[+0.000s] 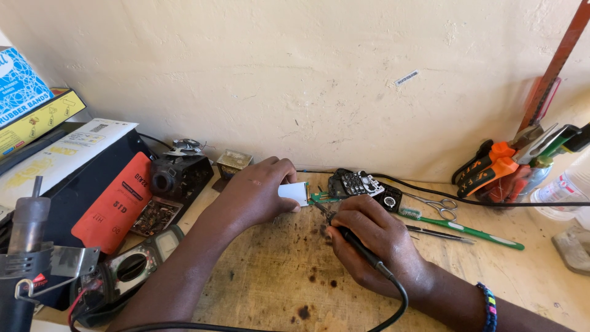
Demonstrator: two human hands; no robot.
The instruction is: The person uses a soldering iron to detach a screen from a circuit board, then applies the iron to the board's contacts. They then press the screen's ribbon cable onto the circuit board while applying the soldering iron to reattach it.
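My left hand [258, 193] pinches a small green circuit board [321, 197] with a white screen part [294, 192] against the stained wooden bench [264, 276]. In my right hand [375, 243] a black probe [353, 241] with a black cable is gripped like a pen, its tip touching the board near the screen. A black phone keypad frame [353, 182] lies just behind the board, by the wall.
Scissors [441, 206], a green toothbrush [467, 230] and tweezers lie to the right. Orange-handled pliers [485, 169] and bottles stand at far right. A multimeter [129, 267], a red packet [117, 203], boxes and a hot-air tool [24, 258] crowd the left.
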